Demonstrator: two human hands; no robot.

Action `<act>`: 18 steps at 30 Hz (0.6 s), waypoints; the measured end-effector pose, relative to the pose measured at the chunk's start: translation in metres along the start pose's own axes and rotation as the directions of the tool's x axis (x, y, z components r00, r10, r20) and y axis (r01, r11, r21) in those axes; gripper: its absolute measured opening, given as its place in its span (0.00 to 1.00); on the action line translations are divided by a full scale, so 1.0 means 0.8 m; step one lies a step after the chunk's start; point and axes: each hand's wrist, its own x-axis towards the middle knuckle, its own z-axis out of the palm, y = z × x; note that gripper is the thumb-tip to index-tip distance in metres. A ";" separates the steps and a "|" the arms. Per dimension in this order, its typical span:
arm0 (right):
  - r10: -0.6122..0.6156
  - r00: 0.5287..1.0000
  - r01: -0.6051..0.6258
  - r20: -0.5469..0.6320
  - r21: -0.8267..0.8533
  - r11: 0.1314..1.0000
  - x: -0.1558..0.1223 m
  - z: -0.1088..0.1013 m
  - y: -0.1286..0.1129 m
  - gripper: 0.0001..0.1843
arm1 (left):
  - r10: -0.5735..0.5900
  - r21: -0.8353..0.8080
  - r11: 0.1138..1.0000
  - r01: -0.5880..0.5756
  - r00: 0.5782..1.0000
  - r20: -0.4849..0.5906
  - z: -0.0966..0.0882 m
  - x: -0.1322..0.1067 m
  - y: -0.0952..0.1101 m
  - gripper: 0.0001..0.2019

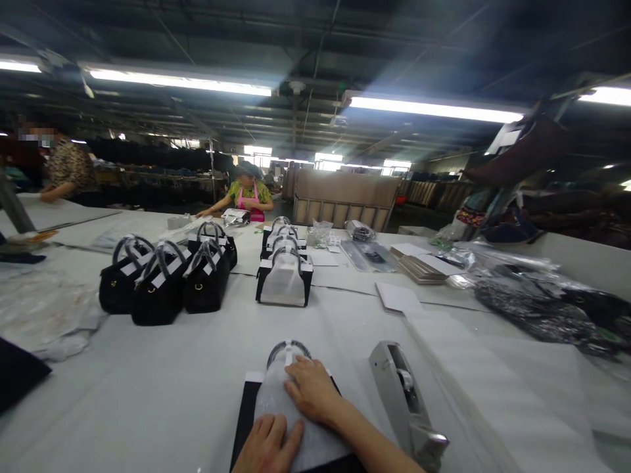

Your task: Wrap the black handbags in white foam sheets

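In front of me a black handbag has a white wrapping sheet (280, 394) draped over its side, and its wrapped handle (290, 345) arches at the top. My left hand (270, 443) lies on the lower part of the sheet, fingers apart. Higher up, near the handle's base, my right hand (311, 392) rests on the sheet with its fingers stretched out. A short white strip runs from the handle down toward the right fingertips. Close to my right forearm stands a grey tape dispenser (394, 378). Dark sides of the handbag (243, 410) show past the sheet.
Black handbags (160, 286) stand at left; a row of sheet-covered bags (283, 282) is straight ahead. White foam sheets (493, 394), cardboard pieces (419, 266) and plastic-wrapped items (537, 305) lie at right. Co-workers (254, 197) are across the table and at far left.
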 end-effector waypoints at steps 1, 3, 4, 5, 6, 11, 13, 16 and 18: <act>0.003 1.000 -0.003 -0.008 0.006 1.000 0.000 0.005 0.001 0.16 | -0.017 -0.022 1.000 0.017 1.000 0.017 -0.003 0.001 0.001 0.27; 0.019 0.999 -0.019 -0.041 0.021 1.000 -0.003 0.007 -0.001 0.16 | -0.082 -0.080 0.993 0.087 0.995 0.062 -0.009 0.002 0.006 0.36; 0.022 0.998 -0.020 -0.059 0.030 0.999 -0.007 0.004 -0.004 0.16 | -0.111 -0.106 0.987 0.120 0.990 0.082 -0.014 0.002 0.008 0.39; 0.019 0.996 -0.016 -0.086 0.040 0.999 -0.014 0.000 -0.009 0.16 | -0.125 -0.126 0.983 0.137 0.987 0.098 -0.018 0.002 0.009 0.41; 0.013 0.992 -0.007 -0.125 0.052 0.999 -0.026 -0.004 -0.014 0.16 | -0.124 -0.139 0.981 0.138 0.986 0.109 -0.022 0.002 0.010 0.41; -0.007 0.930 0.060 -0.367 0.133 0.989 -0.162 0.009 -0.055 0.14 | -0.078 -0.149 0.983 0.108 0.978 0.196 -0.034 0.002 0.010 0.33; -0.088 0.940 0.122 -0.331 0.082 0.989 -0.233 0.040 -0.068 0.16 | -0.085 -0.120 0.986 0.115 0.970 0.227 -0.034 0.001 0.016 0.33; -0.248 0.945 0.222 -0.215 -0.138 0.965 -0.310 0.106 -0.078 0.35 | -0.080 -0.020 0.996 0.087 0.970 0.229 -0.033 -0.002 0.036 0.50; -0.235 0.949 0.188 -0.212 -0.222 0.957 -0.329 0.147 -0.081 0.37 | -0.095 0.078 0.994 0.079 0.971 0.219 -0.030 -0.006 0.052 0.59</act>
